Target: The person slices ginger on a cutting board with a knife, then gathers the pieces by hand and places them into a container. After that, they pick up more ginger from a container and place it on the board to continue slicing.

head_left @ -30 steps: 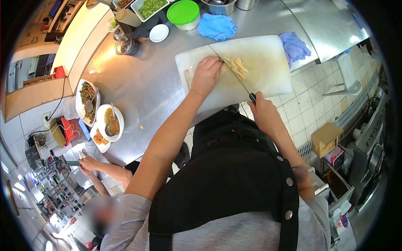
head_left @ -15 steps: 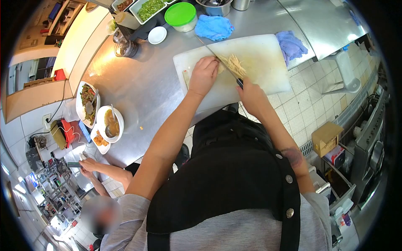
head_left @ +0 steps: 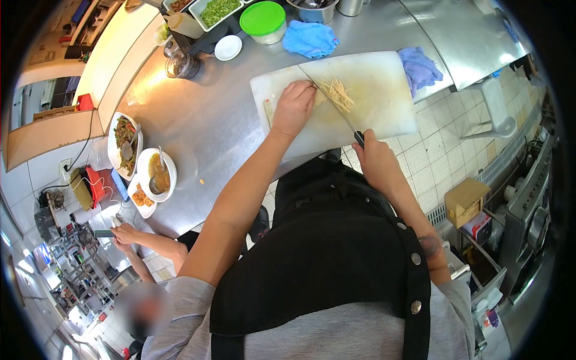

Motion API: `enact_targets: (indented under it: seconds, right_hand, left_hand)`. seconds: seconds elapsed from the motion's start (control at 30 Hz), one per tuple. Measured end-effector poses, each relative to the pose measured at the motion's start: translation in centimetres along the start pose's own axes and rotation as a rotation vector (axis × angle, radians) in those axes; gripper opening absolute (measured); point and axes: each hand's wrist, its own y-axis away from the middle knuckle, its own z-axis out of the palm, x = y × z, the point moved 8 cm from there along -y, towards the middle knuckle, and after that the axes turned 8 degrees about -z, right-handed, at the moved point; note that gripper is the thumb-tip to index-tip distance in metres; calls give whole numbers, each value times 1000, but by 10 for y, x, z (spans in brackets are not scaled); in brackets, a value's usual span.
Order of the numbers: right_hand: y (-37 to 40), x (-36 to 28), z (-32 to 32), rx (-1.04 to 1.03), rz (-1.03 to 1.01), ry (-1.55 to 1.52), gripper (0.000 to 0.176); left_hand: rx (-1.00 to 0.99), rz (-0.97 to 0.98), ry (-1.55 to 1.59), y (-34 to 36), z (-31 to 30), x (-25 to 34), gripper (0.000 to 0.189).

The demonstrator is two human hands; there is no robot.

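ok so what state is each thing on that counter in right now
cutting board, flat on counter
knife, gripped in right hand, blade across the cutting board
left hand, fingers curled, pressed down beside the blade
pale strips, cut, heaped by the blade
green-lidded tub, lid on
blue cloth, crumpled

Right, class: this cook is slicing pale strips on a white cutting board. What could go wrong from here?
1. The left hand presses down right beside the knife blade, so a slip could cut the fingers.
2. The cutting board seems to overhang the steel counter edge near the right hand; pressure there might tip or shift it.
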Motion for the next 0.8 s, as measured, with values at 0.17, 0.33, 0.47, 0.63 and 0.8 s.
enact_targets:
  seconds: [0.17,0.33,0.47,0.63,0.8]
  right_hand:
    - [8,6,2,-31,12,15,29]
    - [-12,13,15,6,-17,2,29]
    - [-51,-1,22,86,-84,-44,30]
    - [-62,-6,13,60,-81,-42,32]
    - [-27,-6,-5,36,-25,-3,29]
  left_hand:
    - [-6,0,7,-1,0,-2,13]
    - [5,-3,5,0,0,-1,13]
    - [-3,-4,4,-2,0,-1,13]
    - [-2,-23,6,-1,1,0,12]
    - [-18,-6,-2,-2,-1,0,13]
